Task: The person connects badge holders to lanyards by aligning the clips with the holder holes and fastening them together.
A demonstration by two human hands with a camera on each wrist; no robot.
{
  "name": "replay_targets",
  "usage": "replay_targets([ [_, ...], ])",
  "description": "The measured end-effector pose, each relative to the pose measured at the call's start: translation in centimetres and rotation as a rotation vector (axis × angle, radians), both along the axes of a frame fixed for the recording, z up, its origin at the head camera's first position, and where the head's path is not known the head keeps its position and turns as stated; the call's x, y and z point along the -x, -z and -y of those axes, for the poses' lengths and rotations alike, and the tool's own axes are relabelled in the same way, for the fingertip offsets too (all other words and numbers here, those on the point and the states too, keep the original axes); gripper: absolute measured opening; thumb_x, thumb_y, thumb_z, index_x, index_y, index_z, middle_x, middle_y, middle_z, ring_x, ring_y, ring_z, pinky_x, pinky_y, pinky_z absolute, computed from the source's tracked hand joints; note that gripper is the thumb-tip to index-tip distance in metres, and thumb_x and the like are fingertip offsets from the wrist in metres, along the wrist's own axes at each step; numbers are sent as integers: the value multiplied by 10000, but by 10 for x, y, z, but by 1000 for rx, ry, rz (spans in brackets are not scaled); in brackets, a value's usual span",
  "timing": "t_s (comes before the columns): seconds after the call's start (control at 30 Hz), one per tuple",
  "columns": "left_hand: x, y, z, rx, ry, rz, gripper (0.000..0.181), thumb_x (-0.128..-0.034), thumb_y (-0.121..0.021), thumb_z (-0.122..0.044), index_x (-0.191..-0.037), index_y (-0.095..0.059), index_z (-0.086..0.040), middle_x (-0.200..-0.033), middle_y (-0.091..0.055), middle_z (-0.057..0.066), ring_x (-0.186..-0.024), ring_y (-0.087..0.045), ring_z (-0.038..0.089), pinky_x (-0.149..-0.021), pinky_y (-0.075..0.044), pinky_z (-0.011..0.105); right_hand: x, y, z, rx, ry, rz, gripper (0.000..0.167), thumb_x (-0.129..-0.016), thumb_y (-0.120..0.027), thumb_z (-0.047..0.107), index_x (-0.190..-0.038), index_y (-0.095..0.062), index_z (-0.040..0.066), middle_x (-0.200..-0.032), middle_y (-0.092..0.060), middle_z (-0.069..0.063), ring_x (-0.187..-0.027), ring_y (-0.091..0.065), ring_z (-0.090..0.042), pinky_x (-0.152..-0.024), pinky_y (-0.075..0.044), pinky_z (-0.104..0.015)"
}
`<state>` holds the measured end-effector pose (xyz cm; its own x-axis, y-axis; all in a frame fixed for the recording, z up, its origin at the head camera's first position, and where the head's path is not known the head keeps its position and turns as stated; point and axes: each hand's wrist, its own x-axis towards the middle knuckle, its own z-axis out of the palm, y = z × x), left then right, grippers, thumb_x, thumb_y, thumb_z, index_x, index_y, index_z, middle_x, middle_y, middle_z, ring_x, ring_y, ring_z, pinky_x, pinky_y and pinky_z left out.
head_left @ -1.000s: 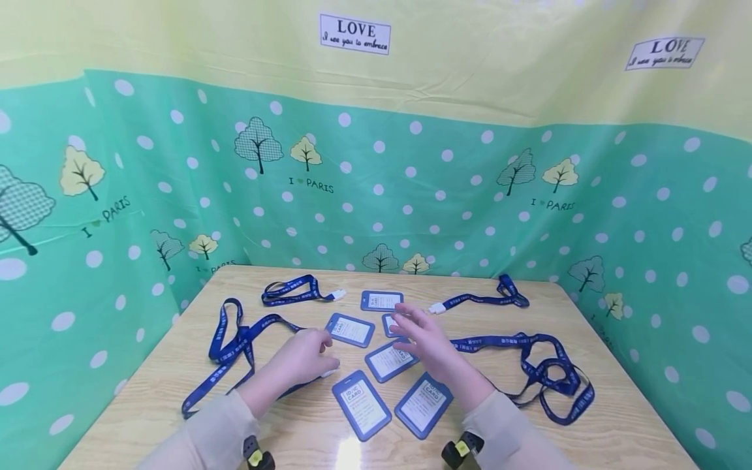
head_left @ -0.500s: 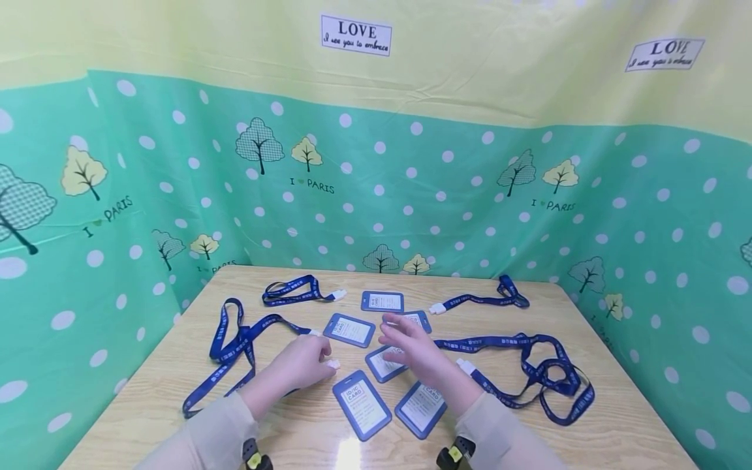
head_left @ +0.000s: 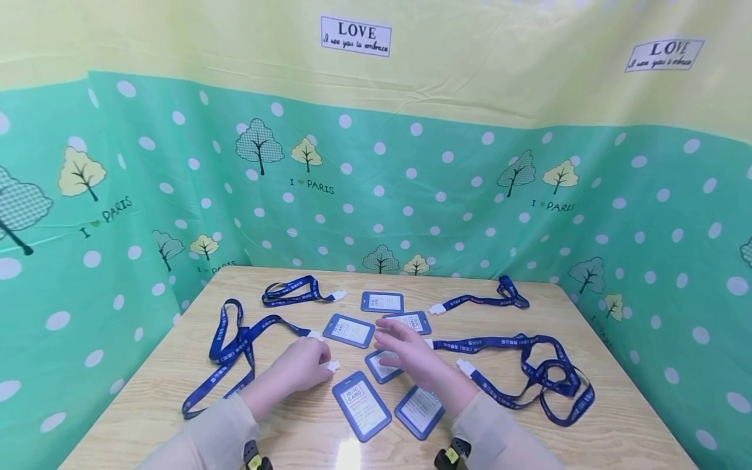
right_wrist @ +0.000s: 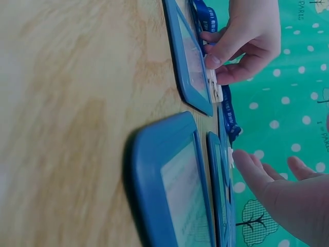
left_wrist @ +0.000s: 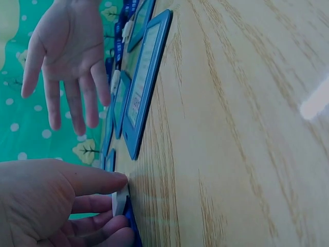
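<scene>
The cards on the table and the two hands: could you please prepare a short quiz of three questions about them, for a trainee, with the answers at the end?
1. How many cards lie on the table?
2. True or false: the right hand grips a card.
3. Complete the sentence: the left hand pinches a white ____.

Key:
1. Six.
2. False; it holds nothing.
3. Clip.
</scene>
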<state>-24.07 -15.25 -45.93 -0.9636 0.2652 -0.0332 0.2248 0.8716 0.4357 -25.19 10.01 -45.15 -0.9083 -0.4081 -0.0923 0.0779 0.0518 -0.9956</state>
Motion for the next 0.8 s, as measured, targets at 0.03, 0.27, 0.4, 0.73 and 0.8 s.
replay_targets([
  [0.03, 0, 0, 0, 2, -3, 2, 119, -848, -823, -207, -895, -735, -142, -808, -634, -44, -735, -553, 123, -730, -533, 349, 0, 0, 1, -4, -4, 0, 780, -955, -672, 490, -1539, -390, 57, -1568, -374, -231, -1360, -470, -413, -1045, -481, -518],
  [0.27, -2, -3, -1, 7, -6, 8, 127, -854, -824, -211, -916, -744, -135, -830, -655, -30, -750, -569, 126, -754, -547, 369, -2, -1, 5, -35, -23, -13, 775, -960, -673, 464, -1539, -385, 38, -1542, -413, -223, -1339, -495, -383, -1036, -488, -519],
  [0.4, -3, -4, 0, 12, -8, 13, 129, -849, -824, -205, -922, -746, -131, -837, -662, -26, -756, -578, 127, -766, -551, 375, -4, -1, 7, -47, -47, -10, 709, -988, -655, 413, -1532, -395, 40, -1528, -440, -203, -1341, -494, -379, -1042, -482, -521],
  [0.73, -4, -4, 5, 12, -13, 34, 129, -854, -820, -221, -908, -736, -140, -834, -657, -24, -750, -591, 137, -772, -558, 396, -9, -3, 16, -116, -72, -20, 684, -971, -667, 460, -1509, -458, 93, -1521, -457, -183, -1344, -502, -354, -1037, -489, -515],
  [0.8, -4, -4, 6, 12, -15, 36, 133, -846, -824, -214, -910, -733, -141, -843, -662, -22, -759, -599, 140, -781, -562, 401, -9, -3, 17, -129, -75, -21, 696, -958, -675, 482, -1506, -467, 106, -1515, -468, -172, -1335, -512, -347, -1031, -495, -508],
])
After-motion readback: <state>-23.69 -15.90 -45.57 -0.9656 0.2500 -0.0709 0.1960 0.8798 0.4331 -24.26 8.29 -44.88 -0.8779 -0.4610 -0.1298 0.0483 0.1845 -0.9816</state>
